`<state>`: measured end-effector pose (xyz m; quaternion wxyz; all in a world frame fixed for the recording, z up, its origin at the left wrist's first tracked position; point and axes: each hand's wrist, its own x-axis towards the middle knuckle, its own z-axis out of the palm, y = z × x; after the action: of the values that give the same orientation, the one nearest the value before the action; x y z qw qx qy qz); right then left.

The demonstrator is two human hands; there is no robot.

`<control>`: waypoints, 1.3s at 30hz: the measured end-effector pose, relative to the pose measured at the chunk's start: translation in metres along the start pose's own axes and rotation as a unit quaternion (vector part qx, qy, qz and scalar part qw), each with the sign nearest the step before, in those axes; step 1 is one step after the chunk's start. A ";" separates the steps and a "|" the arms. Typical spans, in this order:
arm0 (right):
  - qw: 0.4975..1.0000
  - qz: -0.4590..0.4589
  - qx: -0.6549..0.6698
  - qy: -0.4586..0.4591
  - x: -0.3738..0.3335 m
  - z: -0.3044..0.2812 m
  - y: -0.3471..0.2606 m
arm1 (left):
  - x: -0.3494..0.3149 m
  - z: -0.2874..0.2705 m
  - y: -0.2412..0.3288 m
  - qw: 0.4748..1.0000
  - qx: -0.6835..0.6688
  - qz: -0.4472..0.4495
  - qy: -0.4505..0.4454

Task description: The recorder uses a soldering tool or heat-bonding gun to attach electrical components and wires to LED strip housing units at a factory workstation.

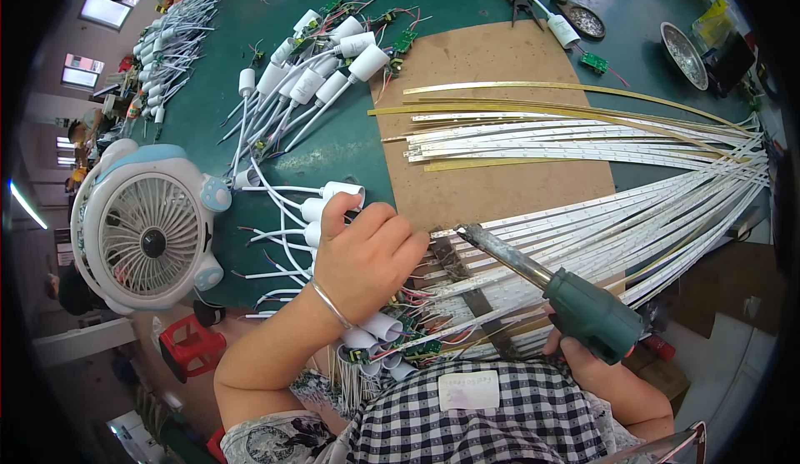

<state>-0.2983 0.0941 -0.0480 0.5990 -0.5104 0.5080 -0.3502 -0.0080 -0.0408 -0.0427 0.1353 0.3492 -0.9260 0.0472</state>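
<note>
My right hand (587, 364) is wrapped round the green handle of a soldering iron (593, 314). The iron's metal tip points up and left, close to the left end of a white LED strip (533, 214). Beside that end, my left hand (367, 251) is closed with its fingers curled; what they pinch is hidden. Under its wrist lie white cylindrical housings (383, 326) with thin red wires and small green circuit boards (421, 349). A dark flat bar (467, 285) crosses the fanned strips.
More housings with cables (307, 86) are heaped on the green table (342, 160). A brown board (492, 55) lies under several strips. Pliers (523, 10), a tip-cleaning stand (579, 18) and a metal dish (683, 55) are at the far right. A fan (150, 235) stands left.
</note>
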 end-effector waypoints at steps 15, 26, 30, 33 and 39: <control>0.999 0.002 -0.028 0.026 0.006 0.005 -0.001 | 0.002 0.004 -0.002 0.999 -0.018 0.015 -0.037; 0.994 -0.003 -0.107 -0.034 0.004 0.000 0.004 | 0.007 0.002 0.001 0.998 -0.007 0.021 -0.063; 0.993 -0.003 -0.115 -0.036 0.006 0.002 0.004 | 0.010 -0.001 0.001 0.995 -0.018 0.010 -0.096; 0.996 0.019 -0.092 -0.013 0.006 0.004 0.004 | 0.011 -0.001 0.001 0.994 -0.025 -0.001 -0.108; 0.994 0.094 -0.051 0.022 0.009 0.009 -0.005 | 0.014 -0.003 0.000 0.992 -0.031 -0.004 -0.126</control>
<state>-0.2871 0.0870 -0.0461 0.5912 -0.4826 0.5836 -0.2774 -0.0176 -0.0492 -0.0362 0.0288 0.3520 -0.9352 -0.0264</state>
